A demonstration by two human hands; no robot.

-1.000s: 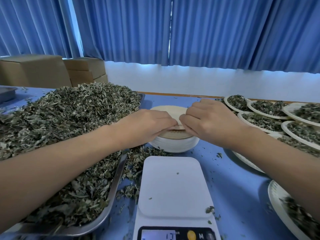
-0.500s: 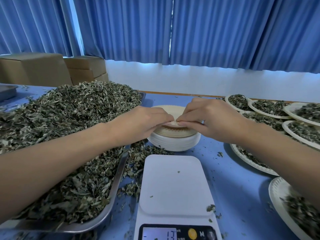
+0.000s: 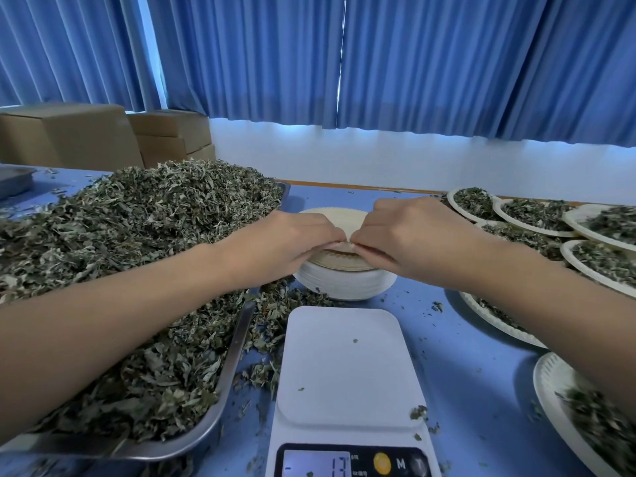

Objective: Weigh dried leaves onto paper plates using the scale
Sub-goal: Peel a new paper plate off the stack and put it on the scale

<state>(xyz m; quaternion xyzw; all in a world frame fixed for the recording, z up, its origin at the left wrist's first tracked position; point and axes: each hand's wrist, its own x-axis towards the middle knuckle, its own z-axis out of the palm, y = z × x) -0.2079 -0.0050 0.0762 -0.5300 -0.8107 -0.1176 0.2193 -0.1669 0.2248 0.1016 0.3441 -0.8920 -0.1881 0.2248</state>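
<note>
Hands: left hand (image 3: 285,246) and right hand (image 3: 406,239) both pinch the near rim of the top plate (image 3: 332,218) on the stack of paper plates (image 3: 344,285).
Scale: scale (image 3: 347,370) holds only crumbs, just before the stack.
Done: filled plates (image 3: 537,222) lie at right.
Left: probably many more portions; dried leaves (image 3: 137,228) heap the metal tray (image 3: 230,366).

Blue curtains (image 3: 447,63) hang in pleats right across the far side, with a bright slit of daylight where two panels meet. Below them runs a white wall (image 3: 344,160). Far left, one big cardboard box (image 3: 69,136), and a stack of flatter boxes (image 3: 175,139) just beside it. A blue table (image 3: 464,373) spreads underneath. At the far-left edge sits a grey corner (image 3: 13,180), possibly a tray.
</note>
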